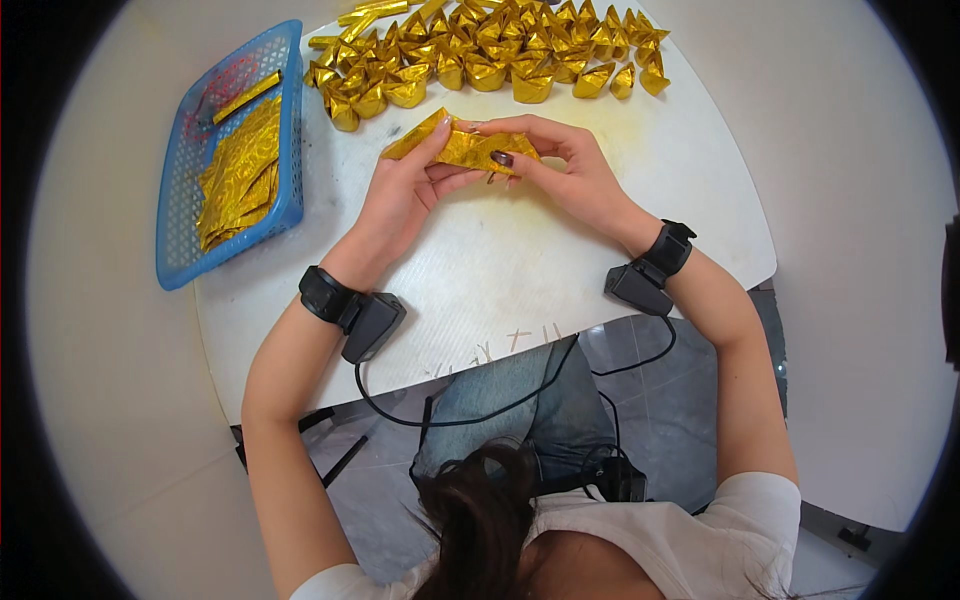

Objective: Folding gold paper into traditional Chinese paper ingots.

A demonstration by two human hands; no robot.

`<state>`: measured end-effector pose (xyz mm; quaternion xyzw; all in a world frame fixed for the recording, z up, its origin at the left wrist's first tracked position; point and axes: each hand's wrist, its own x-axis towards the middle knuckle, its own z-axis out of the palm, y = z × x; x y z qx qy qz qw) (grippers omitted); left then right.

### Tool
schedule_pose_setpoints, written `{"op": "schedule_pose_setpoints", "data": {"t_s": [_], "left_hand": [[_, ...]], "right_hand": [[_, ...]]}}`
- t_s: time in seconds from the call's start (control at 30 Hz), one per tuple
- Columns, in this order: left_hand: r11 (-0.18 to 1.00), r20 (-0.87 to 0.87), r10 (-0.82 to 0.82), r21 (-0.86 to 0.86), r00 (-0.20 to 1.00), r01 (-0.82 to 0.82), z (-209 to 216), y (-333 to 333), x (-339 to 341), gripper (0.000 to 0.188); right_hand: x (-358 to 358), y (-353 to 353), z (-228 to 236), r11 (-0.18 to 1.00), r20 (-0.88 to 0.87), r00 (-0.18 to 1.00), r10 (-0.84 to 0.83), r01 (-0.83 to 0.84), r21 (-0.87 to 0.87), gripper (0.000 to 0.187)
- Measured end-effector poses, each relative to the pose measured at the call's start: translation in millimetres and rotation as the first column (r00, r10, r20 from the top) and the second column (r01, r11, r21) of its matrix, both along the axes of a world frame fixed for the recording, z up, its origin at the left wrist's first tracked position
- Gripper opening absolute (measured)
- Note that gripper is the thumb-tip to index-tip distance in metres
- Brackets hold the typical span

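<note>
Between my two hands I hold a gold foil paper (468, 149), folded into a long strip and lifted a little over the white table. My left hand (408, 180) grips its left part, the thumb on top and fingers underneath. On the right part, my right hand (560, 165) presses with its thumb, while its index finger lies along the far edge. Just beyond my hands stand rows of finished gold foil ingots (485, 70), boat-shaped with pointed ends. The undersides of the strip and some fingertips are hidden.
A blue plastic basket (292, 150) at the left holds a stack of flat gold foil sheets (240, 180) and a rolled gold strip (247, 97). More gold strips (372, 12) lie at the table's far edge. Black wrist devices (375, 325) with cables hang near the white table's (480, 270) front edge.
</note>
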<state>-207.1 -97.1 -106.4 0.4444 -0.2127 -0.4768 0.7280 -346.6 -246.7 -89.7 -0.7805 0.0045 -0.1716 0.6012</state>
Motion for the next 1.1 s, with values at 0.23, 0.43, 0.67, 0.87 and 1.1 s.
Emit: {"op": "schedule_pose_setpoints", "data": {"t_s": [0.23,0.43,0.67,0.87,1.1], "left_hand": [[0.998,-0.147,-0.037,-0.059,0.988,0.029,1,1,3,0.034],[0.999,0.200,0.003,-0.043,0.980,0.006,-1,0,-6,0.039],[0.998,0.096,-0.009,-0.055,0.995,0.015,-5,-1,-1,0.036],[0.998,0.090,0.029,-0.064,0.995,-0.024,-8,0,0,0.021],[0.978,0.232,-0.037,-0.193,0.972,0.084,-12,-1,2,0.012]], "right_hand": [[-2,4,5,0.999,-0.059,0.998,-0.028,0.030,0.036,0.041],[-2,1,0,0.989,-0.061,0.998,-0.032,0.041,0.142,0.044],[0,-2,-6,0.988,-0.091,0.995,-0.037,0.050,0.148,0.033],[0,-3,-5,0.989,-0.106,0.993,-0.059,0.073,0.129,0.027],[3,-12,-13,0.990,0.027,0.990,-0.136,0.135,0.031,0.024]]}}
